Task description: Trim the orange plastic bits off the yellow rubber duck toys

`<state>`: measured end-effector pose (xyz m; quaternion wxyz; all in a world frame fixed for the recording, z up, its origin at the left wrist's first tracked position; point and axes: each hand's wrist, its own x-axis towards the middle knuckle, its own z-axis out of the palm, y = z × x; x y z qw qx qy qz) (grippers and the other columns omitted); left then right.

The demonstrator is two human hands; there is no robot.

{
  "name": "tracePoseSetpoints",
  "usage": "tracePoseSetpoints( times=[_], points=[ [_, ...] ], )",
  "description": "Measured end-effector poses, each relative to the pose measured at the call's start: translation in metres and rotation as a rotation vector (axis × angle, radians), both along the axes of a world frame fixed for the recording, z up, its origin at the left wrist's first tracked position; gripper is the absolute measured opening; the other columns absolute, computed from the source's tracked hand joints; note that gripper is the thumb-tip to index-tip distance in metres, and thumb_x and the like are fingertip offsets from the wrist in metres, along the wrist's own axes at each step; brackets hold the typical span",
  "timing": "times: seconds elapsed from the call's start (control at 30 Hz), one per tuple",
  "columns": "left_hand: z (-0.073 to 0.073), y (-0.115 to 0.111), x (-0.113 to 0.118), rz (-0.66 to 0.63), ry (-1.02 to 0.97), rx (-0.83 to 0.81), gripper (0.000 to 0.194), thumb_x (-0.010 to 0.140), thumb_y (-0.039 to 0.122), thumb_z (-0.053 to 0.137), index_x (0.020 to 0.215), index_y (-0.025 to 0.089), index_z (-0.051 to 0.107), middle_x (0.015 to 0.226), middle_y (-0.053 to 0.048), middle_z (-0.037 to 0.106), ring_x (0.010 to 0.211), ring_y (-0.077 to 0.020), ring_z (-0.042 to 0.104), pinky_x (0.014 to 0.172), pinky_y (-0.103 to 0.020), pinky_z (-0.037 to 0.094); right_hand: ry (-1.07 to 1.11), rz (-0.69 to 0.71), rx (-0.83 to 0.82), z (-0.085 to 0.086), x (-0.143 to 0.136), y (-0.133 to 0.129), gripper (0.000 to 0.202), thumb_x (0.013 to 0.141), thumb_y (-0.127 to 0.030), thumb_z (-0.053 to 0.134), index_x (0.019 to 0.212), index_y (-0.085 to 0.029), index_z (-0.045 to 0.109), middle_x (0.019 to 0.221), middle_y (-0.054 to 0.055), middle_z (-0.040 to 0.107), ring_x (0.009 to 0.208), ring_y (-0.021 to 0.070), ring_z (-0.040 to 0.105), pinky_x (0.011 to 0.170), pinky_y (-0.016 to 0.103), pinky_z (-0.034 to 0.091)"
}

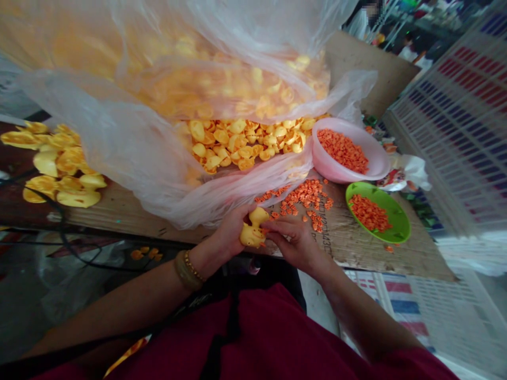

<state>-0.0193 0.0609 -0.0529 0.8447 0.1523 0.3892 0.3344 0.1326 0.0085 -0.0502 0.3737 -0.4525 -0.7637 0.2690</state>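
Observation:
My left hand is closed around a small yellow duck-shaped piece at the table's front edge. The fingertips of my right hand are pinched at the right side of that piece, where a bit of orange shows. Whether the orange bit is a separate part between my fingers is too small to tell for certain. Just beyond my hands, loose orange pieces lie scattered on the cardboard. A pile of yellow pieces spills from a clear plastic bag behind them.
A pink bowl and a green bowl, both holding orange pieces, stand to the right. Larger yellow pieces lie at the left near a black cable. White plastic crates rise at the far right.

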Motion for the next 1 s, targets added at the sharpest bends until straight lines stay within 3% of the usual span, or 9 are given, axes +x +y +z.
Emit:
tracePoseSetpoints(
  times=[0.23,0.5,0.7,0.83,0.93,1.0],
  points=[
    [-0.003,0.003,0.0,-0.001,-0.018,-0.017,0.017,0.077,0.016,0.05,0.064,0.013,0.06,0.06,-0.005,0.061,0.051,-0.0127,0.057,0.051,-0.024,0.048,-0.067,-0.001,0.11,-0.003,0.007,0.003,0.018,0.091,-0.017,0.056,0.1,-0.019,0.072,0.086,0.007,0.072,0.078,0.0173,0.065,0.07,0.029,0.053],
    [-0.014,0.005,0.0,-0.038,-0.049,0.039,0.013,0.076,0.023,0.057,0.072,0.013,0.063,0.066,-0.005,0.064,0.056,-0.0151,0.059,0.056,-0.027,0.05,-0.115,0.001,0.008,0.004,0.006,0.005,0.019,0.091,-0.015,0.053,0.095,-0.017,0.072,0.086,0.007,0.069,0.079,0.0157,0.063,0.07,0.026,0.05],
    [-0.005,0.003,0.003,-0.022,0.0,-0.014,0.018,0.08,0.022,0.051,0.07,0.012,0.063,0.063,-0.005,0.064,0.053,-0.0141,0.057,0.052,-0.025,0.047,-0.32,0.053,0.106,0.012,0.0,0.007,0.02,0.087,-0.009,0.051,0.083,-0.014,0.07,0.082,0.007,0.066,0.073,0.0155,0.059,0.066,0.025,0.045],
    [0.004,0.002,0.005,-0.022,0.023,-0.029,0.022,0.082,0.021,0.048,0.07,0.01,0.064,0.063,-0.006,0.064,0.054,-0.0144,0.058,0.052,-0.025,0.047,-0.589,0.096,0.131,0.026,-0.007,0.005,0.019,0.08,-0.003,0.052,0.084,-0.011,0.068,0.081,0.009,0.064,0.074,0.018,0.056,0.07,0.029,0.045],
    [0.003,0.004,0.006,-0.014,0.059,-0.002,0.017,0.079,0.02,0.052,0.07,0.011,0.064,0.062,-0.004,0.064,0.052,-0.0134,0.057,0.049,-0.023,0.044,-0.76,0.093,0.105,0.031,-0.014,0.004,0.019,0.076,-0.002,0.053,0.086,-0.009,0.067,0.085,0.011,0.065,0.079,0.0212,0.057,0.074,0.033,0.046],
    [-0.001,0.006,0.004,-0.013,0.073,0.025,0.014,0.076,0.019,0.054,0.067,0.012,0.061,0.06,-0.003,0.062,0.05,-0.0123,0.055,0.046,-0.022,0.042,-0.744,0.093,0.078,0.027,-0.016,0.005,0.019,0.076,-0.001,0.053,0.086,-0.009,0.067,0.088,0.012,0.065,0.081,0.0214,0.057,0.074,0.033,0.046]
  ],
)
